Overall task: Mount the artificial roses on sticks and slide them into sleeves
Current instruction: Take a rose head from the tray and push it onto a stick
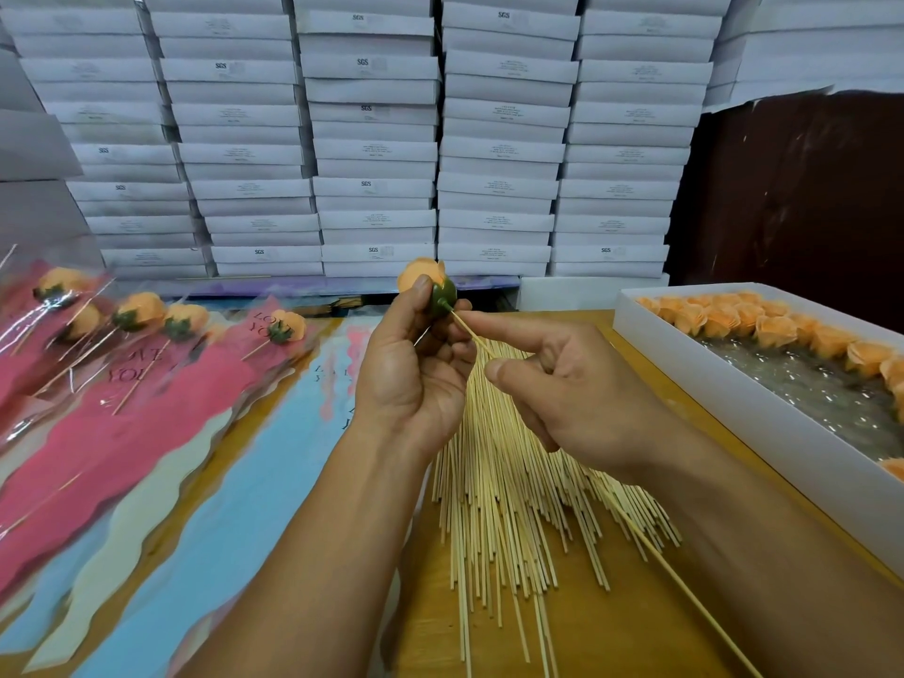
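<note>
My left hand (416, 379) grips an orange artificial rose (421, 277) by its green base, held up above the table. My right hand (562, 393) pinches a thin bamboo stick (655, 555), whose tip meets the hole in the rose's green base. The stick runs under my right hand down toward the lower right. A loose pile of sticks (508, 506) lies on the wooden table (611, 638) below both hands. Pink sleeves (137, 423) and blue sleeves (205, 530) lie fanned out at the left.
Several finished roses on sticks (142, 310) lie in sleeves at the far left. A white tray (763, 413) at the right holds several orange rose heads (778, 330). Stacked white boxes (372, 139) form a wall behind the table.
</note>
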Motion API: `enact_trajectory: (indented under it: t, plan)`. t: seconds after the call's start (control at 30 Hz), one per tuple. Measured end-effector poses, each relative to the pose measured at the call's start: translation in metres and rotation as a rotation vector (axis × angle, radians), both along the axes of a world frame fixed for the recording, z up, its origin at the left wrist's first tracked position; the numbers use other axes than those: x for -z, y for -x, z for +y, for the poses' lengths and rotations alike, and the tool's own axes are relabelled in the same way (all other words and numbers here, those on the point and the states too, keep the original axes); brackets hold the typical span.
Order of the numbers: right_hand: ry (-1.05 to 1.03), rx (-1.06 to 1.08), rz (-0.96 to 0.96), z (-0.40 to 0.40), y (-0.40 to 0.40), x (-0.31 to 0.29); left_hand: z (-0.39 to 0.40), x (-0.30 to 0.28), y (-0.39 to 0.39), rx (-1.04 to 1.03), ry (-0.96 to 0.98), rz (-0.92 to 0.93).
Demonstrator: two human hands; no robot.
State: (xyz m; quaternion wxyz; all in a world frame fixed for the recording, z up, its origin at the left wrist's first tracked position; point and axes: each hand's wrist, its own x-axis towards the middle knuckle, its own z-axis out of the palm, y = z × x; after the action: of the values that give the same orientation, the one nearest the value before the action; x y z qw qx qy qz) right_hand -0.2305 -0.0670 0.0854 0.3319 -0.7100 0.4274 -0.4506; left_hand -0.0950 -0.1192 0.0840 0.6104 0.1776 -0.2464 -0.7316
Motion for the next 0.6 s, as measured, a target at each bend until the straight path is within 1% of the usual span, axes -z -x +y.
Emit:
enact_trajectory:
  t: [0.6]
  plan:
    - [-0.003,0.0,0.009,0.0001,0.0009,-0.0005,-0.0005,0.0003,-0.0001,0.007,-0.005,-0.002]
